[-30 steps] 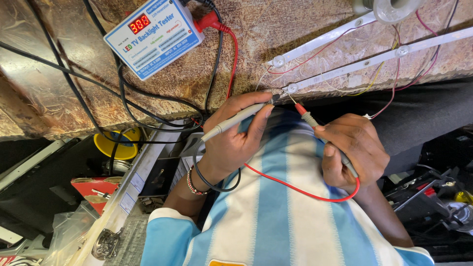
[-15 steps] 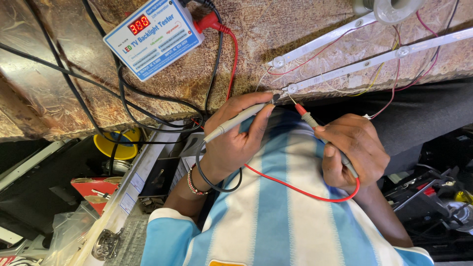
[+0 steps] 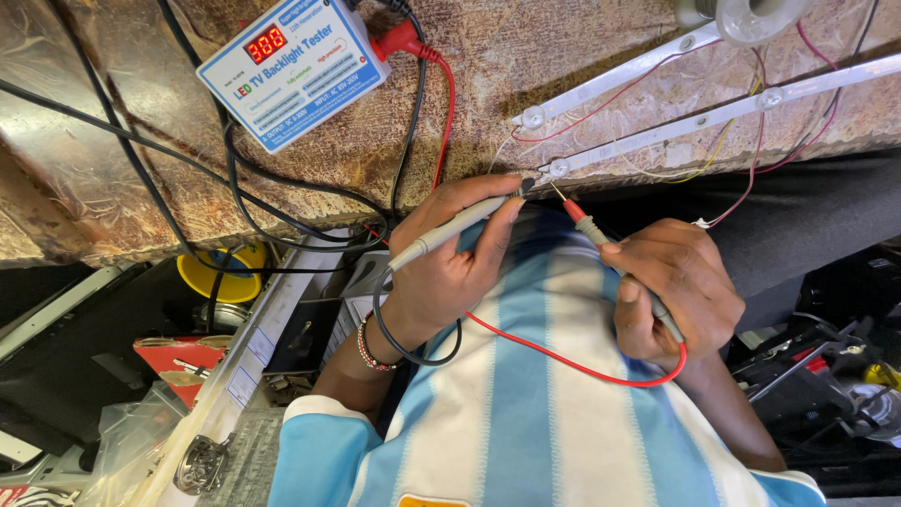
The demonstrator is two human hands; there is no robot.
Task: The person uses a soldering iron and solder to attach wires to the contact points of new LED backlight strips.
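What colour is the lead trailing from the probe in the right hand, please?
Red lead, clearest in the head view; right hand holds the probe.

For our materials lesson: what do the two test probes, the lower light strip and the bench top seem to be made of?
Probes: the grey probe and red-tipped probe look like matte moulded plastic with thin metal tips.
Light strip: a white, flat, rigid strip with clear domed lenses, likely plastic.
Bench top: mottled brown and glossy, perhaps varnished or film-covered; unclear.
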